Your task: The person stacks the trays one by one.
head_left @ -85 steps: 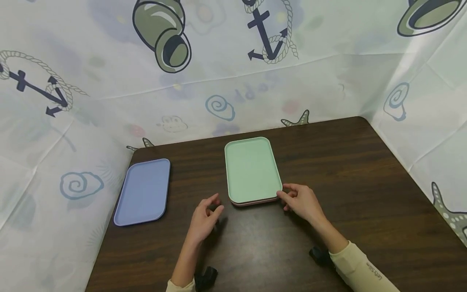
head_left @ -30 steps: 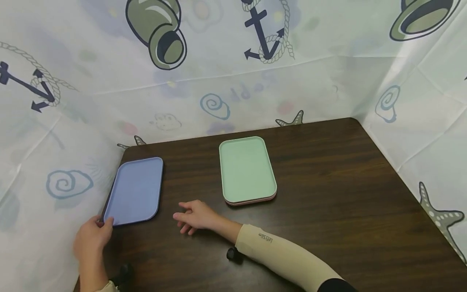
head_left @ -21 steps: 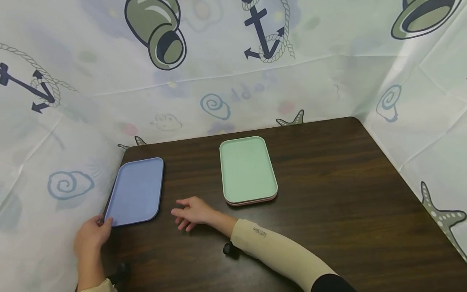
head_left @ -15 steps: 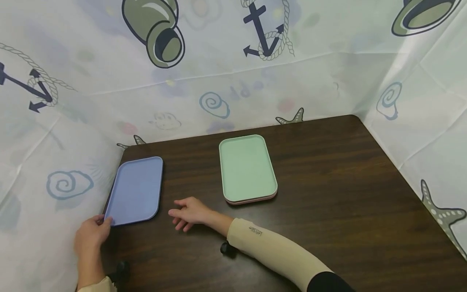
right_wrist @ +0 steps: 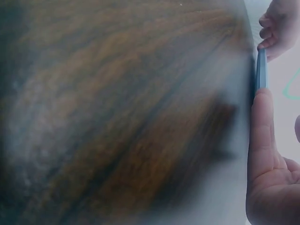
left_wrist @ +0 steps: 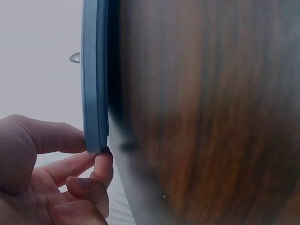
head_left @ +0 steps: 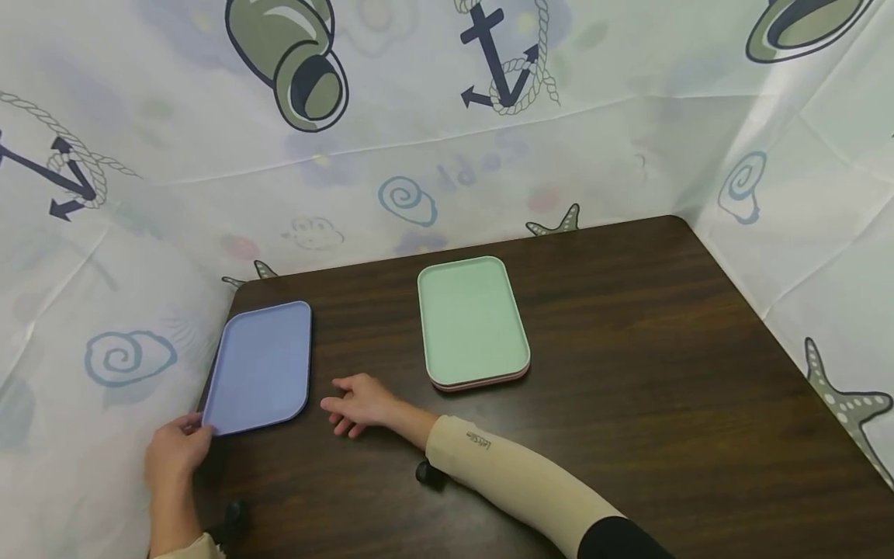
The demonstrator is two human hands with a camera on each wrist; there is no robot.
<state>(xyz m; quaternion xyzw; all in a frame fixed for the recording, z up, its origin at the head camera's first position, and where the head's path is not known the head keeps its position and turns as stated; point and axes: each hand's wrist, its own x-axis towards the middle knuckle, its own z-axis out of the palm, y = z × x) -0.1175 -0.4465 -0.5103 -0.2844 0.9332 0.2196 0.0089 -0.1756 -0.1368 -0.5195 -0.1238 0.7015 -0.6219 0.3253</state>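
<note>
A blue rectangular tray (head_left: 258, 369) lies at the left side of the dark wooden table. My left hand (head_left: 176, 450) pinches its near left corner; in the left wrist view the thumb is on one face of the tray (left_wrist: 95, 79) and a fingertip touches its other side. My right hand (head_left: 359, 405) hovers to the right of the blue tray, fingers extended and loosely spread, holding nothing. A green tray (head_left: 475, 322) sits farther right, stacked on a pinkish one (head_left: 482, 383) whose rim alone shows.
The brown wood-grain table (head_left: 628, 349) spreads widely to the right. A printed white cloth (head_left: 391, 101) hangs around its back and sides, close to the blue tray's left edge. Black wrist cameras (head_left: 431, 475) hang under the forearms.
Since the earliest frame my left hand has gone left to the blue tray's corner, and my right hand has left the green tray's corner and crossed leftward. Lately both are nearly still.
</note>
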